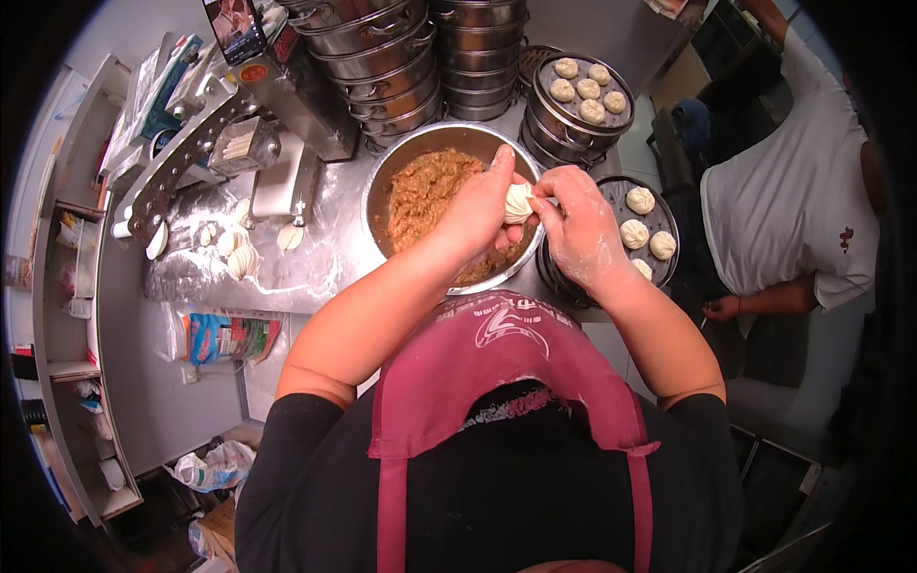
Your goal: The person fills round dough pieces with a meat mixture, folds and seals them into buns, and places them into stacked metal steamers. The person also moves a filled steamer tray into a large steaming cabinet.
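Note:
A pleated white bun [519, 202] rests in my left hand [482, 205], whose fingers curl around it from below with the thumb pointing up. My right hand [577, 222] pinches the edge of the same bun from the right, and flour whitens its back. Both hands are over a wide steel bowl [374, 196] that holds brownish minced filling [427, 191]. Close to my right hand, a round steamer tray [659, 212] carries several pleated buns [640, 200]. Part of that tray is hidden behind my right hand and forearm.
Floured dough wrappers [241, 256] lie on the steel worktop [320, 239] at left, beside a dough machine [296, 95]. Tall steamer stacks [377, 72] stand behind the bowl. Another steamer [569, 124] holds several buns at back right. A person in a white shirt [793, 181] is at far right.

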Tool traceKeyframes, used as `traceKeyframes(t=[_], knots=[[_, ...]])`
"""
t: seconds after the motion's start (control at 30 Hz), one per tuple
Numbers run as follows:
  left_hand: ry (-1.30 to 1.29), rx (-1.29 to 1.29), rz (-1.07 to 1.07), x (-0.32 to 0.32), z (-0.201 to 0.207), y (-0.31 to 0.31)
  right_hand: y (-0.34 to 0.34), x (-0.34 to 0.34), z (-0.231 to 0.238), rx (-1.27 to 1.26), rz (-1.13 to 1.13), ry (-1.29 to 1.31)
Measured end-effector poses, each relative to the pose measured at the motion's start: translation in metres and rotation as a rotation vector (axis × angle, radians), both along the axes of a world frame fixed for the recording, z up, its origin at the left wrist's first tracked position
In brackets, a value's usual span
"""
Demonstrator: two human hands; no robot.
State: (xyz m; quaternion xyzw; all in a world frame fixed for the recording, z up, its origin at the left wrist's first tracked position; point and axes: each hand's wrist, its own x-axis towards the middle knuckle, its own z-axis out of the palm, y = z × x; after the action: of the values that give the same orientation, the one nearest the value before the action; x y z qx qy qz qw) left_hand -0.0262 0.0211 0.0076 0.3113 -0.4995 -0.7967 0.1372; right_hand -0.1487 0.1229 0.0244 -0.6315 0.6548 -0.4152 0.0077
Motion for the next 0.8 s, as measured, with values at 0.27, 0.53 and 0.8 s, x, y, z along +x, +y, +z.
traceKeyframes(t=[0.27,0.53,0.8], knots=[[-0.074,-0.026,-0.045,0.003,0.010,-0.002,0.005,-0.005,0.005,0.211,0.042,-0.183],[-0.196,-0.136,-0.049,-0.002,0.014,-0.003,0.004,0.001,0.003,0.137,0.053,-0.172],[-0.180,-0.205,-0.107,0.003,0.021,-0.008,0.000,-0.004,0.003,-0.001,0.103,0.178]])
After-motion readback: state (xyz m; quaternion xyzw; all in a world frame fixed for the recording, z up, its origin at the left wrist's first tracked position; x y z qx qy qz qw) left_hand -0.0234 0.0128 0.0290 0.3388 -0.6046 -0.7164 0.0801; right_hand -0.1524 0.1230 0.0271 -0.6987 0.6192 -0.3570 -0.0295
